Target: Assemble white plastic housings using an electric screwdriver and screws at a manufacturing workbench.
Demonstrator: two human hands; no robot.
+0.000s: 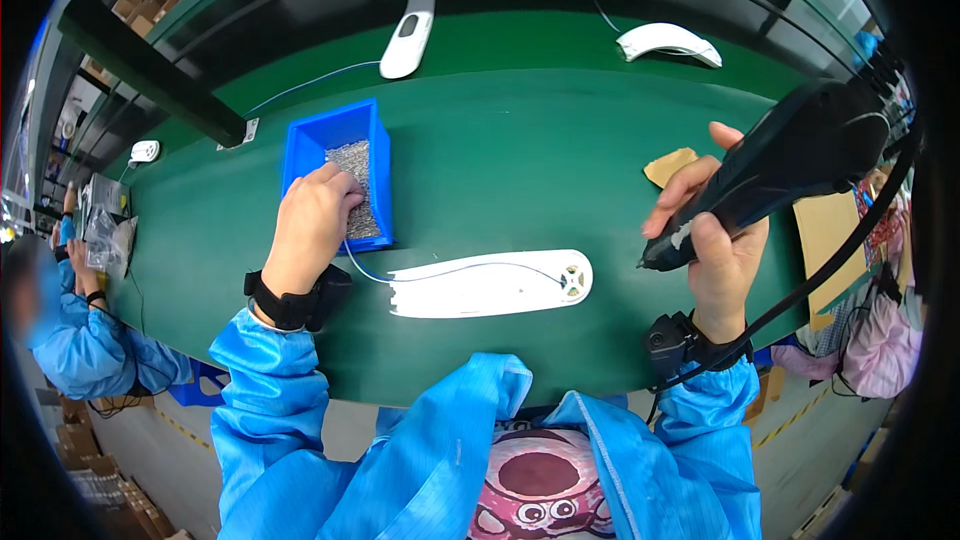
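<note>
My left hand (312,220) reaches into a blue plastic bin (381,165), fingertips pinched together among many tiny grey metal pieces (348,156) that look like screws. What the fingertips hold, if anything, is hidden. My right hand (728,262) is wrapped round a black electric screwdriver (790,160), its tip pointing down and left above the table. Between the hands a long white plastic housing (460,298) lies flat, its rounded end to the right with a small round part showing. A thin pale-blue cable (365,271) runs along the housing and off its left end.
The green work table (540,170) carries a torn piece of brown cardboard (668,167) near the right hand. White plastic parts (408,45) with cables lie along the back, one a curved cover (670,42). A thick black cord (840,270) hangs at right. A co-worker (90,340) sits at left.
</note>
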